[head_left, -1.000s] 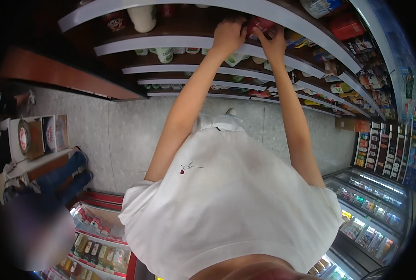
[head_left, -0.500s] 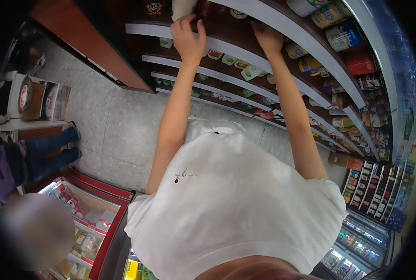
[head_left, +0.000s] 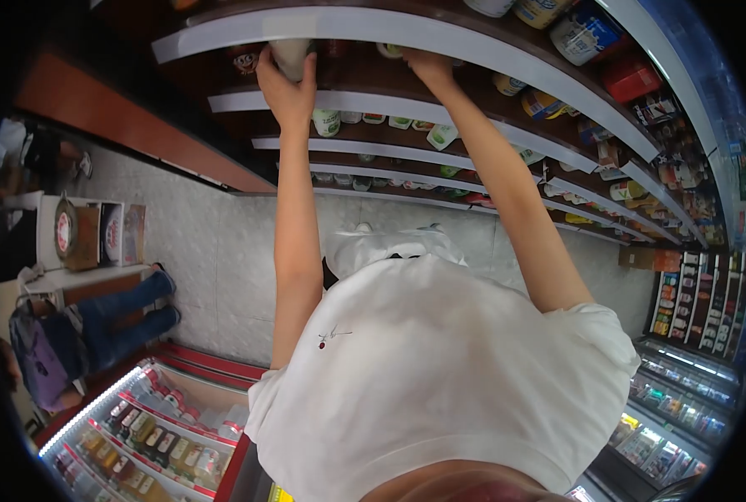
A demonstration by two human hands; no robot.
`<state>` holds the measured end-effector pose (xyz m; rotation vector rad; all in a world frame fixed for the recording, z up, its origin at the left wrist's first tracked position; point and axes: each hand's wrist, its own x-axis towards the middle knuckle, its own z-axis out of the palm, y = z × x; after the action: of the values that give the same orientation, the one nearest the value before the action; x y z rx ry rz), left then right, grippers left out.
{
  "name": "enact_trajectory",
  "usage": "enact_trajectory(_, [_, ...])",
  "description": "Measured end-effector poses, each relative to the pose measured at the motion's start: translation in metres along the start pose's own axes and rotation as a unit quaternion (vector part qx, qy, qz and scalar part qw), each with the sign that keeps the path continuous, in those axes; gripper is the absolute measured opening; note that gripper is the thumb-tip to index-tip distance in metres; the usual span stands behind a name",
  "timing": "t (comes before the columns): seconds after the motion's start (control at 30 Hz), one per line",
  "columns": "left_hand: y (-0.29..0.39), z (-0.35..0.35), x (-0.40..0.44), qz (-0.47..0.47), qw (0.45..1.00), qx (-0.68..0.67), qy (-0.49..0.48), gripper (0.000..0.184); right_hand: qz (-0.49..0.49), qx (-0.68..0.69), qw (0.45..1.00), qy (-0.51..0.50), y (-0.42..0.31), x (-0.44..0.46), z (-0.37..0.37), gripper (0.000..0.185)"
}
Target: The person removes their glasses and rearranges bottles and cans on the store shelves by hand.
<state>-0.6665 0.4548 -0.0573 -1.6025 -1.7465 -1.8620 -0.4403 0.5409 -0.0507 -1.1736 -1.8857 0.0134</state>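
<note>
On the shelf at the upper left, my left hand (head_left: 287, 94) is wrapped round a white container (head_left: 291, 57), thumb on its right side and fingers on its left. A dark jar with a face on its label (head_left: 246, 60) stands just left of it. My right hand (head_left: 430, 69) reaches onto the same shelf, further right. Its fingers are partly hidden under the shelf edge (head_left: 364, 28), beside a round light-coloured lid (head_left: 389, 51). What it holds, if anything, cannot be made out.
Lower shelves (head_left: 364, 102) carry small tubs and jars. Cans (head_left: 586, 35) stand at the upper right. Open coolers (head_left: 172, 427) are behind at the lower left, glass-front fridges (head_left: 682, 389) at the right. A person in jeans (head_left: 122, 314) is at the left.
Both hands have moved left along the shelf from the red item they were at. The left hand has closed round the white container. The view has shifted.
</note>
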Motion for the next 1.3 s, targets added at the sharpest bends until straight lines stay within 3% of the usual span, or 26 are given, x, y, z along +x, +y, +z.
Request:
enact_trajectory(0.03, [-0.002,0.003,0.001,0.001,1.0,-0.005,0.006,0.069,0.047,0.077,0.995,-0.041,-0.009,-0.01,-0.013,0.043])
enact_trajectory(0.17, [0.005,0.006,0.004,-0.047,0.998,-0.033,-0.006,0.071,0.047,0.007,0.998,-0.036,-0.015,-0.043,-0.068,0.051])
enact_trajectory(0.23, [0.01,0.008,0.002,-0.032,0.994,0.081,-0.058,0.067,0.174,-0.027,0.979,-0.101,-0.016,-0.053,-0.099,0.052])
enact_trajectory(0.27, [0.013,0.011,0.0,-0.029,0.995,0.08,-0.06,0.067,0.177,-0.028,0.979,-0.098,-0.008,-0.057,-0.108,0.052])
enact_trajectory(0.4, [0.03,0.029,-0.014,-0.036,0.994,0.035,-0.096,0.063,0.219,-0.043,0.974,-0.027,0.014,-0.064,-0.123,0.048])
enact_trajectory(0.5, [0.048,0.048,-0.026,-0.038,0.987,-0.074,-0.139,0.061,0.083,-0.041,0.99,0.101,0.032,-0.066,-0.11,0.043])
enact_trajectory(0.53, [0.056,0.053,-0.029,-0.035,0.986,-0.077,-0.142,0.061,0.086,-0.044,0.99,0.105,0.03,-0.07,-0.104,0.043])
enact_trajectory(0.6, [0.07,0.062,-0.034,0.005,0.975,-0.1,-0.197,0.059,0.16,0.045,0.964,0.205,0.0,-0.079,-0.104,0.043])
enact_trajectory(0.67, [0.08,0.072,-0.038,-0.017,0.956,-0.163,-0.245,0.058,0.21,0.075,0.957,0.188,-0.013,-0.091,-0.11,0.039])
enact_trajectory(0.77, [0.092,0.084,-0.045,-0.074,0.867,-0.319,-0.375,0.053,0.162,0.111,0.978,0.075,-0.021,-0.111,-0.121,0.031])
enact_trajectory(0.87, [0.101,0.107,-0.055,0.003,0.854,-0.381,-0.355,0.053,0.173,0.122,0.976,0.045,-0.017,-0.13,-0.131,0.029])
enact_trajectory(1.0, [0.119,0.115,-0.057,-0.046,0.832,-0.322,-0.45,0.064,0.239,0.1,0.966,0.025,-0.011,-0.153,-0.143,0.025])
enact_trajectory(1.07, [0.129,0.12,-0.059,0.083,0.861,-0.194,-0.463,0.079,0.246,0.103,0.963,0.029,-0.008,-0.161,-0.145,0.024])
enact_trajectory(1.1, [0.131,0.128,-0.063,0.102,0.876,-0.208,-0.423,0.086,0.253,0.108,0.961,0.03,-0.007,-0.164,-0.146,0.023])
enact_trajectory(1.2, [0.138,0.134,-0.068,0.162,0.9,-0.137,-0.381,0.083,0.317,0.125,0.94,0.002,-0.008,-0.169,-0.148,0.022])
enact_trajectory(1.3, [0.144,0.134,-0.068,0.155,0.903,-0.162,-0.366,0.079,0.251,0.122,0.96,0.032,-0.015,-0.169,-0.142,0.021])
